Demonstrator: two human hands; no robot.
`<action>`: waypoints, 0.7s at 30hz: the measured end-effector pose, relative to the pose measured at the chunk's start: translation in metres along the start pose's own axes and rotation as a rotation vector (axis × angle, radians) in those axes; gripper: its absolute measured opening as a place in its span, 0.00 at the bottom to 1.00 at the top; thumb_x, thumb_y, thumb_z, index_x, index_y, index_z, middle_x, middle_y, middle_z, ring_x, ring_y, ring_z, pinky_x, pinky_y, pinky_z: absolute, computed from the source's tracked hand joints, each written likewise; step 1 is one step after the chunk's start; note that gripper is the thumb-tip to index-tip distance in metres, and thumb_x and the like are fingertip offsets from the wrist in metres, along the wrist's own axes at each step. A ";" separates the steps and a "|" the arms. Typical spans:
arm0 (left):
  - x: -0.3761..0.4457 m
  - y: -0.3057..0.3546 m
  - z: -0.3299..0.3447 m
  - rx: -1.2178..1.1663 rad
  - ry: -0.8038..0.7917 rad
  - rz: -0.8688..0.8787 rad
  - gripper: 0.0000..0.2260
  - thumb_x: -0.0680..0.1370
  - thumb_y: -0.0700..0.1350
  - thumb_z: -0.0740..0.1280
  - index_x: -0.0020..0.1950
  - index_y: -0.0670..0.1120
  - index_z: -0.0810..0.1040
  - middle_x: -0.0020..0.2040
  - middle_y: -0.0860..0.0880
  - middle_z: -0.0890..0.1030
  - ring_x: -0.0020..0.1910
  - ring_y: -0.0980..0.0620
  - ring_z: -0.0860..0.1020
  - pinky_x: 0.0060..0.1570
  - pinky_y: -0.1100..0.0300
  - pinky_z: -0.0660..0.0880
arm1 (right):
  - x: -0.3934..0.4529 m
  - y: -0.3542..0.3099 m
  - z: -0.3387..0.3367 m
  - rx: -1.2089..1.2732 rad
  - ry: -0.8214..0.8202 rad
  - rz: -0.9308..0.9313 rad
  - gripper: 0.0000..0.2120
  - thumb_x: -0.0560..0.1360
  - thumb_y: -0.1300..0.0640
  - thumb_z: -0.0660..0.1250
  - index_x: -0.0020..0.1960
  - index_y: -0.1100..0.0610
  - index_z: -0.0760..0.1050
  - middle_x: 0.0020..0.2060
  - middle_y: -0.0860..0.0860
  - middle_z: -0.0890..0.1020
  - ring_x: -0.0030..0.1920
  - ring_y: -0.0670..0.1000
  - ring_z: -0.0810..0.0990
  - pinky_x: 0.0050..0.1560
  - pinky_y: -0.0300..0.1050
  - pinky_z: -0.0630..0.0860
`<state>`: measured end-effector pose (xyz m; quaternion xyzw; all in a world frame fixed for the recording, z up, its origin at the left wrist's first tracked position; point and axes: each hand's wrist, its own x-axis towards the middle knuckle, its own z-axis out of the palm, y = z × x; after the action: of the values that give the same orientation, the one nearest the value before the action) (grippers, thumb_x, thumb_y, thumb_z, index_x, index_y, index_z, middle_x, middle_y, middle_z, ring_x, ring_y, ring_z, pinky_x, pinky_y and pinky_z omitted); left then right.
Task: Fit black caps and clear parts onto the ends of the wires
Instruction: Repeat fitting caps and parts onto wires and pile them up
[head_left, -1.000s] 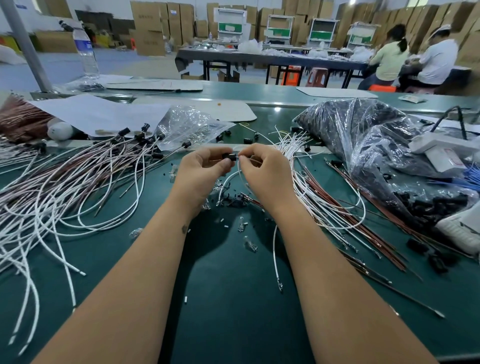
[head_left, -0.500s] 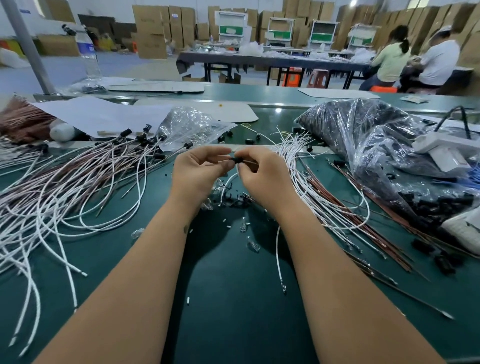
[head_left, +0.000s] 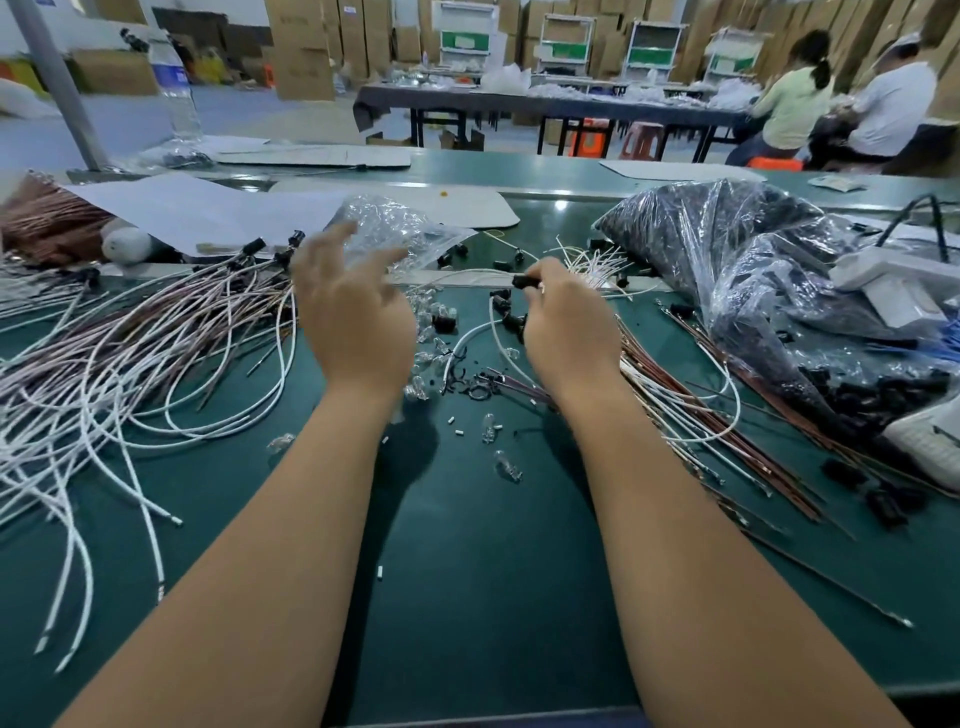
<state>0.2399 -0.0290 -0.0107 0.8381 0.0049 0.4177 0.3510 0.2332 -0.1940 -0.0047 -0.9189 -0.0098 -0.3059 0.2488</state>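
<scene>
Wire end with black cap: pinched by right hand | left hand: spread, empty | risk: loosely seated cap may slip off.

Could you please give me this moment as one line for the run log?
left hand: open, raised, holding nothing | right hand: pinching black cap on white wire

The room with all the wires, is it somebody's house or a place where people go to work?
Most likely a small factory or assembly workshop. A long green workbench is heaped with white wires, cardboard boxes are stacked along the back, and two other workers sit at another table.
</scene>
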 end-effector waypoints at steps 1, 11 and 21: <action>-0.003 0.006 0.002 0.008 -0.045 0.143 0.16 0.75 0.34 0.63 0.60 0.48 0.80 0.66 0.45 0.74 0.68 0.45 0.67 0.69 0.55 0.60 | -0.002 -0.005 0.001 0.037 -0.020 -0.058 0.09 0.81 0.60 0.59 0.58 0.57 0.74 0.47 0.53 0.81 0.40 0.51 0.75 0.37 0.44 0.68; 0.002 -0.009 -0.001 0.157 -0.087 0.134 0.13 0.79 0.34 0.60 0.58 0.42 0.81 0.51 0.43 0.83 0.52 0.42 0.75 0.53 0.51 0.68 | -0.004 -0.007 0.002 -0.096 -0.021 -0.085 0.06 0.79 0.63 0.61 0.54 0.57 0.74 0.45 0.52 0.80 0.37 0.52 0.73 0.29 0.41 0.60; -0.013 0.013 0.012 0.230 -0.216 0.459 0.28 0.70 0.28 0.58 0.67 0.48 0.73 0.63 0.48 0.77 0.63 0.45 0.68 0.66 0.50 0.58 | -0.009 -0.018 0.004 0.056 -0.021 -0.218 0.10 0.81 0.59 0.58 0.61 0.55 0.72 0.49 0.54 0.79 0.42 0.54 0.76 0.36 0.43 0.65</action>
<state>0.2366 -0.0498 -0.0170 0.8912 -0.1754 0.3913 0.1481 0.2249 -0.1756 -0.0045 -0.9082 -0.1207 -0.3213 0.2396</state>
